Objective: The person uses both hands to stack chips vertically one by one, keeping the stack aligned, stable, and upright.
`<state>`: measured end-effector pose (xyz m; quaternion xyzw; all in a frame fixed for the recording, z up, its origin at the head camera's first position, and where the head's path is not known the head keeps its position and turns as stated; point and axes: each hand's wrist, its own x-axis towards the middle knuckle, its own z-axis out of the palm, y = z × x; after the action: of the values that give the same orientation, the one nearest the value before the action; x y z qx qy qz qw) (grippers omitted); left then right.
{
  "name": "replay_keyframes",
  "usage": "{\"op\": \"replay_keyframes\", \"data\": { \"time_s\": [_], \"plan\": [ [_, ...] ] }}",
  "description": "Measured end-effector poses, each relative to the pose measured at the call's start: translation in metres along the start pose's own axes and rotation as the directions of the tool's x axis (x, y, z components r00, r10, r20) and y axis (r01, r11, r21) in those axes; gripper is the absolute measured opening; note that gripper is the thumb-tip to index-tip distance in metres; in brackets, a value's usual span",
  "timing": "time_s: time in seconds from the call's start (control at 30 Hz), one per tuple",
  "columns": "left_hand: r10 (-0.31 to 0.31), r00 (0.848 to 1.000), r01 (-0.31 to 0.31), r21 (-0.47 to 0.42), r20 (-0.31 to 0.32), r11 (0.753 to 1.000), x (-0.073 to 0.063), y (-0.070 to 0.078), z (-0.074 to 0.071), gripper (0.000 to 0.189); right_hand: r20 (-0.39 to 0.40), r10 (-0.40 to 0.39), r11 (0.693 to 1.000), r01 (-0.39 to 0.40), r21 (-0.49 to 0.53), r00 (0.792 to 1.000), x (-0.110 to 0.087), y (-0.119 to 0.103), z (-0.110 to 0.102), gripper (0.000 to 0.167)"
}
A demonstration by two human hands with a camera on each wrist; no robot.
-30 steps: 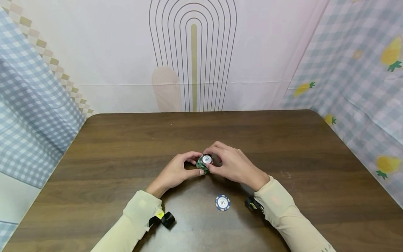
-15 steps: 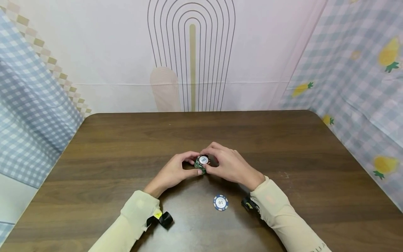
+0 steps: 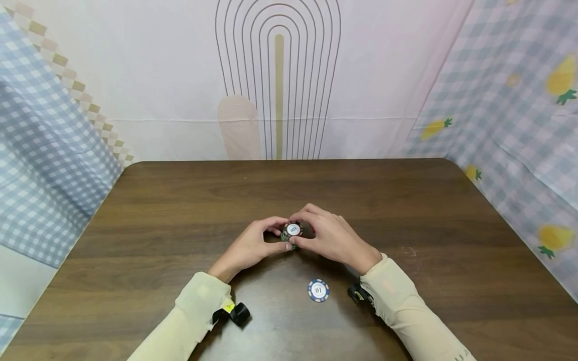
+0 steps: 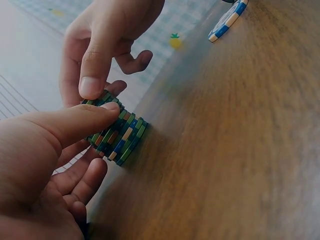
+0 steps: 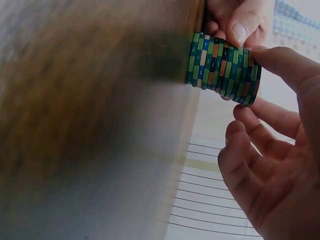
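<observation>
A tall stack of poker chips (image 5: 217,65), mostly green-edged with some orange and blue ones, stands on the table between both hands. On its top is a dark chip marked 100 (image 3: 293,229). My left hand (image 3: 254,245) grips the stack from the left, thumb on the near side and fingers behind. From the right, my right hand (image 3: 334,235) pinches the top chip's edge between thumb and fingers. In the right wrist view the stack leans slightly, its layers not quite even. Closer to me lies a single blue and white chip marked 10 (image 3: 318,290), flat and untouched.
The brown wooden table (image 3: 180,200) reaches to a white printed cloth (image 3: 384,75) at the back. Checked curtains hang along both sides. A small black wrist camera (image 3: 240,315) sticks out from the left sleeve, low over the table.
My right hand has shifted slightly left with the 100 chip, which sits more squarely over the stack. The left hand keeps its grip, and the blue chip has not moved.
</observation>
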<state>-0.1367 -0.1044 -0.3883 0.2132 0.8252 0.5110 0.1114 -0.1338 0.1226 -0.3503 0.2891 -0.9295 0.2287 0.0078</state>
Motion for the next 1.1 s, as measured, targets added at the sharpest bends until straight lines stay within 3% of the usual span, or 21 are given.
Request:
{"op": "replay_keyframes", "data": {
  "time_s": [0.37, 0.53, 0.77, 1.1],
  "plan": [
    [0.021, 1.000, -0.021, 0.004, -0.004, 1.000, 0.0010, 0.0002, -0.0005, 0.050, 0.009, -0.023, 0.999, 0.023, 0.031, 1.000, -0.0004, 0.0006, -0.0005, 0.042],
    [0.022, 1.000, -0.022, -0.006, 0.000, 1.000, 0.0011, -0.0004, -0.0007, 0.048, 0.056, 0.017, 0.999, -0.019, 0.035, 0.998, -0.0005, 0.0027, -0.0001, 0.048],
    [0.036, 0.999, -0.036, -0.014, 0.005, 0.999, -0.0003, -0.0039, -0.0015, 0.046, 0.097, 0.047, 0.988, -0.060, 0.140, 0.994, 0.0025, 0.0038, 0.0032, 0.038],
    [0.012, 1.000, -0.011, -0.033, 0.004, 0.999, -0.0001, -0.0010, -0.0017, 0.046, 0.074, 0.066, 0.992, -0.074, 0.104, 0.995, 0.0024, 0.0007, 0.0028, 0.038]
  ]
}}
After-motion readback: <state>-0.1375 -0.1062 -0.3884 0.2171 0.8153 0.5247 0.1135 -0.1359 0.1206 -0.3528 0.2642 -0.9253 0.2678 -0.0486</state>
